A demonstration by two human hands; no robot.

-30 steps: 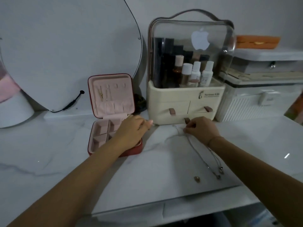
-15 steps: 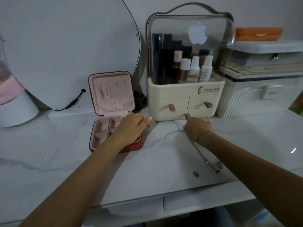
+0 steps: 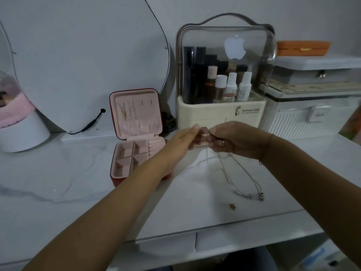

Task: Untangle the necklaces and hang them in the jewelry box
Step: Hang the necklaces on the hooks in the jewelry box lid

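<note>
Thin metal necklaces (image 3: 240,171): near weightless, limp, snag-prone, likely to kink or snap if yanked. Right hand (image 3: 237,140) has its fingers curled, pinching the upper ends above the table (image 3: 78,173). The rest trails down, with the clasp ends lying on the marble near a small loose bead (image 3: 233,206). Left hand (image 3: 181,142) fingers are mostly straight, tips meeting the right's; blur hides whether they pinch a strand. Best hold: fingertip pinch near a clasp, one strand per hand, ease apart. Jewelry box (image 3: 136,95) sits open to the left.
</note>
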